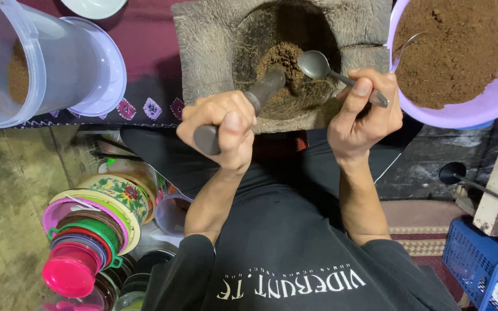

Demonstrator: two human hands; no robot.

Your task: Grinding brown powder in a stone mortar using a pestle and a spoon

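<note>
View from above of a person's two hands working at a stone mortar (214, 40) with brown ground powder (286, 60) in its bowl. The left hand (220, 129) is wrapped in a closed grip around a dark pestle (249, 101), whose end presses into the powder. The right hand (364, 112) pinches a metal spoon (335, 72) between thumb and fingers, its bowl resting just over the powder. Right of the mortar sits a purple bowl (491, 103) filled with brown powder. At left lies a clear plastic jug (59, 63).
</note>
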